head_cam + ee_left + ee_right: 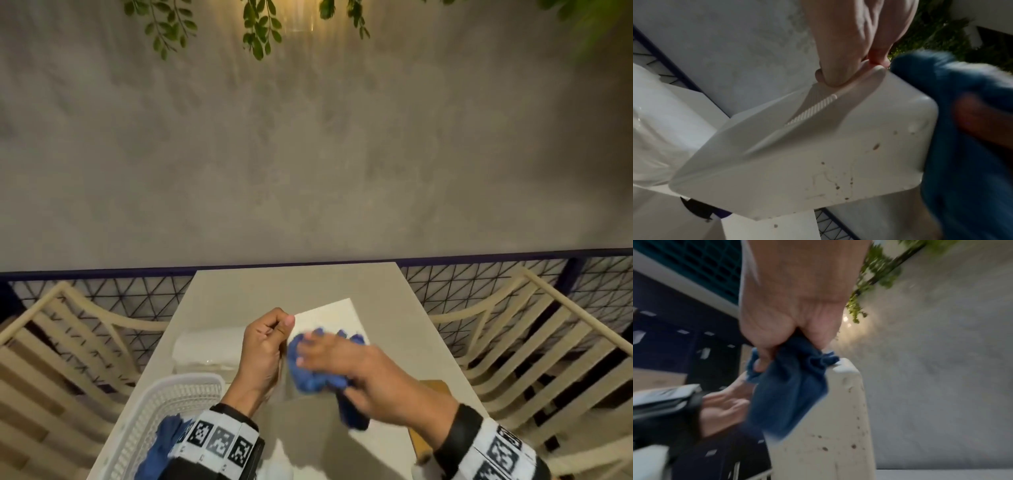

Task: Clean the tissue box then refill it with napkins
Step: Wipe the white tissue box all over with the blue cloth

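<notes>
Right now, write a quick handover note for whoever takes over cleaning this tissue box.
Left hand: pinches the edge of the white tissue box, holding it tilted.
Right hand: grips the blue cloth, wiping the box.
Napkin pack: on the table, left of the box.
White basket: near left, another blue cloth inside.
Done: wiping under way.
Left: brown spots on the box; then refill with napkins.

Evening light, dim and warm. A lamp glow (303, 17) sits high on the grey wall (308, 154) ahead of me, casting soft leaf shadows. My right hand (346, 363) and the blue cloth (315, 377) smear with motion blur. Straight lines bow near the head view's edges. Both wrist views are soft, grainy and shadowed.
</notes>
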The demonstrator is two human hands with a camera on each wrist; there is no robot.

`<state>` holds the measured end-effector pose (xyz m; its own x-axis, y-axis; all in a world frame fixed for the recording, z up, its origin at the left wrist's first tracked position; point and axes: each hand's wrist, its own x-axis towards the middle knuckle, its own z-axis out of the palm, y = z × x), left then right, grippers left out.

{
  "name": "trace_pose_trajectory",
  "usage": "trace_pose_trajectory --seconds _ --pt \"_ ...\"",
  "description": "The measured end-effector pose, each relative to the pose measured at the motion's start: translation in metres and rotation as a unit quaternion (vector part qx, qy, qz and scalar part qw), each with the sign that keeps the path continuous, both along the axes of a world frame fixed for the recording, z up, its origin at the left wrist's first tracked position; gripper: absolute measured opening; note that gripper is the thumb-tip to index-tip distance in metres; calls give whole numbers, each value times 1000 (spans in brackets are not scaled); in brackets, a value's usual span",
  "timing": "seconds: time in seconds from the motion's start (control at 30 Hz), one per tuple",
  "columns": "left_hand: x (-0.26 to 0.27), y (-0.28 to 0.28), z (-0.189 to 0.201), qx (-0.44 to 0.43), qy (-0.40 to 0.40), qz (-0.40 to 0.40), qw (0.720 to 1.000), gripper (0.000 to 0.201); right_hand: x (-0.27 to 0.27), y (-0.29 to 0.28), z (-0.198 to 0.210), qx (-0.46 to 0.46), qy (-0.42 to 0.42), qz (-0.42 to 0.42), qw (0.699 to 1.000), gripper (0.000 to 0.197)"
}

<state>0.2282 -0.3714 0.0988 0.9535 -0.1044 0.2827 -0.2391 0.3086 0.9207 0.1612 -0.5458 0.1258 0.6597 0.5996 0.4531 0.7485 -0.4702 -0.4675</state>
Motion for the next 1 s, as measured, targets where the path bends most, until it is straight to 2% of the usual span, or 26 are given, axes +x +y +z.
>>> trace_pose_trajectory --seconds 0.03,0.07,0.13,0.2,0.23,0.3,0.33,0.37,0.4,0.47,0.5,0.53,0.63,0.67,0.7,0.8,0.83,0.87,0.93,1.0 --pt "0 2 1 -7 2 -8 1000 23 -6 -5 0 -34 7 46 998 46" --pt "-2 4 3 -14 0 -19 1000 22 -4 -15 -1 -49 11 55 997 45" --pt "-5 3 5 -6 -13 -16 1000 24 11 -32 -1 6 8 -23 1000 41" --pt "-3 1 6 2 -6 3 1000 27 19 -20 4 66 -3 -88 994 41" --pt "-1 2 6 1 -2 15 1000 28 17 -7 6 58 -6 -69 996 43" --pt "3 7 7 -4 3 19 1000 27 4 6 0 -4 -6 39 999 46" --pt "2 10 7 -8 8 9 1000 26 -2 2 1 -32 1 76 997 45" --pt "1 13 8 -14 13 -7 1000 25 -2 -10 0 -41 8 79 996 42" --pt "-1 14 8 -16 13 -19 1000 24 6 -22 0 -19 6 43 999 39" --pt "-2 13 8 0 4 -19 1000 26 24 -37 -1 55 -7 -83 995 38" --pt "-4 11 9 4 3 -15 1000 27 27 -30 0 72 -18 -120 990 41" --pt "-3 10 9 1 4 -8 1000 27 26 -16 3 71 -26 -117 990 43" --pt "-3 9 10 11 -4 5 1000 28 4 6 -1 -19 -24 47 998 47" --pt "-5 9 9 12 -8 -4 1000 27 1 -1 0 -46 -14 75 996 47" --pt "-6 9 8 8 -8 -16 1000 26 6 -11 1 -52 -10 66 996 46" --pt "-5 9 7 12 14 -33 999 32 31 -22 4 50 -28 -98 994 41" --pt "-3 10 7 4 22 -28 999 39 31 -12 8 65 -32 -119 990 41" --pt "-1 11 7 -4 26 -22 999 45 27 -1 8 54 -30 -96 993 42" --pt "1 16 10 -6 15 -28 999 50 13 7 0 0 -38 10 999 39" --pt "-1 21 13 -11 12 -50 999 49 8 -9 -3 -22 -18 30 999 36"
